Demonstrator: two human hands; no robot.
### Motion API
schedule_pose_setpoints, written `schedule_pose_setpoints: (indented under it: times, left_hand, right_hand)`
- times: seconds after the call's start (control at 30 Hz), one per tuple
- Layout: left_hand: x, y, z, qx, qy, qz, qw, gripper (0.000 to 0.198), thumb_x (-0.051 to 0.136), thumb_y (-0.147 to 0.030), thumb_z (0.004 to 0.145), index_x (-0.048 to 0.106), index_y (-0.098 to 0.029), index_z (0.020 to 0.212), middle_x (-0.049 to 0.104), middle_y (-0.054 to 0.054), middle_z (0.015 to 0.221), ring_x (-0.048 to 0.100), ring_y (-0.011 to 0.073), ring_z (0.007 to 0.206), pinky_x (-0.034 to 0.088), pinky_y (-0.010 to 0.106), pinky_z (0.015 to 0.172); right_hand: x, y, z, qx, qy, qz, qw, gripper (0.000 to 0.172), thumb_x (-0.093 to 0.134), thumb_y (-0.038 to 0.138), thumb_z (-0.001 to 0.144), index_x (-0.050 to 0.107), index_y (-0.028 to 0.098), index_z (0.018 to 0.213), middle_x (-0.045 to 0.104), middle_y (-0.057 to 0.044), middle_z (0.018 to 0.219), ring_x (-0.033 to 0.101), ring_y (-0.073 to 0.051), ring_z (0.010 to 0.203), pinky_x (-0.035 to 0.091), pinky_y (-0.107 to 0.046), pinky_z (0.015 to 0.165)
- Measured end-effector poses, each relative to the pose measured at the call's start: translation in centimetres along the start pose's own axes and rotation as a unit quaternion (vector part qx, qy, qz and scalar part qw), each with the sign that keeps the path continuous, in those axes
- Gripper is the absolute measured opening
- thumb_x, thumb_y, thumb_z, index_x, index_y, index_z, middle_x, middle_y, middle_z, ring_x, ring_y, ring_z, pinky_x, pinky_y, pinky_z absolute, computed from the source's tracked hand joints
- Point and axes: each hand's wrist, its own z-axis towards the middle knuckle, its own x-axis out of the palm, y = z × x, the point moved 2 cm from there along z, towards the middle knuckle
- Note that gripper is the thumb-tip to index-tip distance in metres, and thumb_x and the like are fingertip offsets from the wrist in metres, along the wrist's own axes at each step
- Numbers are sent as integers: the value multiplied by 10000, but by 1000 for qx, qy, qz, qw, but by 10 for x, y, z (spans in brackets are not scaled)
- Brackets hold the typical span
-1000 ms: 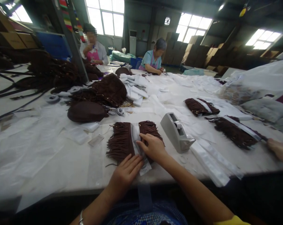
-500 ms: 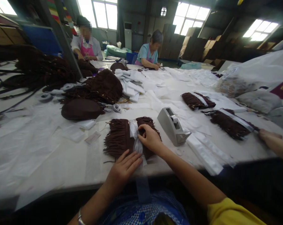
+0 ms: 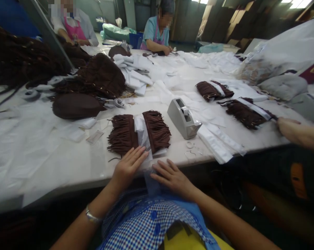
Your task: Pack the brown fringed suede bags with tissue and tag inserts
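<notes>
A brown fringed piece (image 3: 157, 130) lies near the table's front edge with a white plastic strip (image 3: 140, 133) wrapped across its middle. My left hand (image 3: 128, 165) lies flat with fingers stretched out, its fingertips touching the lower end of that strip. My right hand (image 3: 172, 177) is open too, fingers spread, at the table edge just below the fringed piece, over the strip's hanging end.
A grey tape dispenser (image 3: 183, 118) stands right of the fringe. Two more wrapped fringes (image 3: 244, 113) lie at the right, where another person's hand (image 3: 289, 128) reaches. A brown pile (image 3: 94, 80) and white strips (image 3: 136, 74) sit behind; two people work at the far end.
My right hand left the top of the fringed piece and came down to the table edge. My left hand stayed at the strip's lower end. The view dipped downward.
</notes>
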Motion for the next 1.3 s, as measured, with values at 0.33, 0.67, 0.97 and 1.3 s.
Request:
schedule_pose_setpoints:
  times: [0.33, 0.67, 0.97, 1.3]
  left_hand:
    - [4, -2, -2, 5, -31, 30, 999, 541, 480, -74, 959, 403, -176, 1485, 607, 124, 1380, 527, 246, 1330, 465, 461, 1099]
    - [5, -5, -2, 5, -60, 62, 996, 459, 535, -81, 939, 504, -128, 1395, 628, 129, 1354, 526, 256, 1332, 476, 450, 1091]
    - [2, -6, -5, -11, -68, 64, 996, 504, 554, -102, 938, 457, -143, 1430, 682, 118, 1269, 629, 234, 1207, 503, 420, 1065]
    - [-8, -7, -6, -86, -55, -12, 995, 386, 567, -172, 920, 530, -153, 1304, 694, 108, 1219, 649, 232, 1149, 494, 420, 1068]
  right_hand:
    - [13, 15, 28, -82, -128, 118, 981, 243, 546, 127, 966, 698, 215, 1135, 728, -73, 1184, 603, -218, 1243, 422, -475, 1126]
    - [18, 31, 2, -159, -174, 30, 971, 209, 626, 172, 941, 691, 173, 1139, 743, -33, 1156, 633, -155, 1199, 405, -388, 1149]
    - [-38, 29, 21, -143, -180, 79, 970, 209, 574, 174, 968, 683, 147, 1145, 741, -66, 1153, 671, -158, 1135, 483, -348, 1080]
    - [-76, 2, 94, -143, -199, 142, 959, 203, 571, 181, 965, 705, 192, 1117, 770, -56, 1020, 717, -157, 970, 567, -290, 887]
